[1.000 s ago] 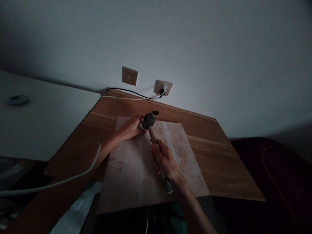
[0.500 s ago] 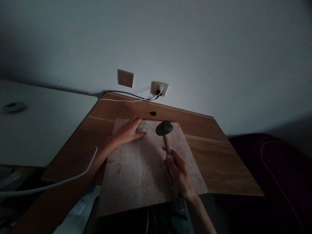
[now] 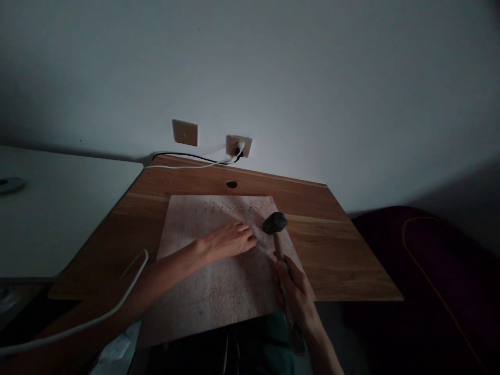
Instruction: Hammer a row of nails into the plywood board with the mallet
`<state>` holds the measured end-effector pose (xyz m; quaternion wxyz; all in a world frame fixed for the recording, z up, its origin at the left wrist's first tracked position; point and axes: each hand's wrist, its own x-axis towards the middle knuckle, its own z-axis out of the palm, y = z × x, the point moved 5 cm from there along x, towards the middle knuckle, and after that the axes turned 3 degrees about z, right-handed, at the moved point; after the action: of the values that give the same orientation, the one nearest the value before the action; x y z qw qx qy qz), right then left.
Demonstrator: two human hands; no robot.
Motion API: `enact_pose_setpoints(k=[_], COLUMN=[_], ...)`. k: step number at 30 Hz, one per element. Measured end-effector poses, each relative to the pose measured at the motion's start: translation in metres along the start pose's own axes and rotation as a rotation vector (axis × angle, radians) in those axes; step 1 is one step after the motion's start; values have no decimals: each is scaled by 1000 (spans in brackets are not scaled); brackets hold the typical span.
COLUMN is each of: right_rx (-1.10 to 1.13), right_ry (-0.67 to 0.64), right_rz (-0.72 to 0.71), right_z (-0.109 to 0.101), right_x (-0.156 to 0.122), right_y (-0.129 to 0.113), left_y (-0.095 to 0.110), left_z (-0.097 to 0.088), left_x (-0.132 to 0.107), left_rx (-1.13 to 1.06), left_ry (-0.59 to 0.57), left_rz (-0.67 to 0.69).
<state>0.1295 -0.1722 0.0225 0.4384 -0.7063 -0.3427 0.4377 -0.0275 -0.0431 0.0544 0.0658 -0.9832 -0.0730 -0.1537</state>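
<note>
Head view: right hand (image 3: 296, 289) is gripping a hammer (image 3: 277, 245) by the handle, fingers wrapping firmly round it. Hammer's long axis is running diagonally: its dark head is pointing away from the person and slightly left, its butt end is pointing back toward the person and right. Hammer head is showing over the board's right edge, far half; its own length is lying roughly crosswise to the handle. Can't tell if it is touching the board.

Left hand (image 3: 232, 240) is reaching across the board's middle, back of hand facing up, fingers half curling; can't tell whether the fingertips are pinching anything.

Board (image 3: 211, 291) is lying on the wooden worktop (image 3: 344, 250), its near edge overhanging toward the person. Small nails (image 3: 213, 208), at least 7 showing, are forming 1 left-to-right row near the board's far edge. Round hole (image 3: 232, 184) is showing just beyond that edge.

Behind, 1 white cable (image 3: 175, 167) and 1 black cable (image 3: 183, 154) are running to a wall socket (image 3: 233, 141); a wall plate (image 3: 185, 133) is sitting left of it. White cord (image 3: 128, 291) is curving across the left forearm.
</note>
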Motion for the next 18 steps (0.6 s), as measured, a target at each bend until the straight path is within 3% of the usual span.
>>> enact_pose_setpoints(k=[7, 12, 15, 18], right_rx=[-14, -15, -26, -24], right_ry=[-6, 14, 32, 37], right_rz=[-22, -18, -24, -11], right_z=[1, 1, 1, 0], right_x=[-2, -2, -2, -1], right_y=[0, 3, 3, 5], left_y=[12, 15, 0, -37], left_z=[2, -3, -8, -15], left_x=[5, 5, -3, -24], left_rx=[172, 131, 42, -51], left_ry=[-3, 79, 129, 227], left_rz=[64, 87, 34, -211])
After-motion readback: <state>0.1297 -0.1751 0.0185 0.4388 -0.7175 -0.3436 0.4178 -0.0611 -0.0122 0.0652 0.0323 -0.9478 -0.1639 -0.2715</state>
